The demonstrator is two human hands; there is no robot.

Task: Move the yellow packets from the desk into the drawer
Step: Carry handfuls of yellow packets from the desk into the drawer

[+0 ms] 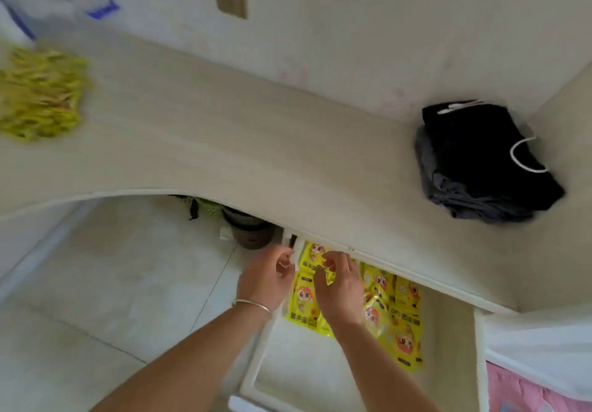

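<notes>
While the right hand (339, 286) pinches a yellow packet (326, 272) over the drawer (256, 376), the left hand's (267, 278) loosely curled, unladen fingers (285, 259) lie nearer the bench's (256, 142) far-left packet pile (40, 97).

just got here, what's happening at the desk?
A person is filling the open drawer under the desk with yellow packets. The right hand pinches one packet over the drawer's back left corner; the left hand is at the drawer's left wall, fingers curled, apparently empty. Several packets already lie inside. A blurred yellow pile waits on the desk's far left. Dark folded clothes sit at right.
</notes>
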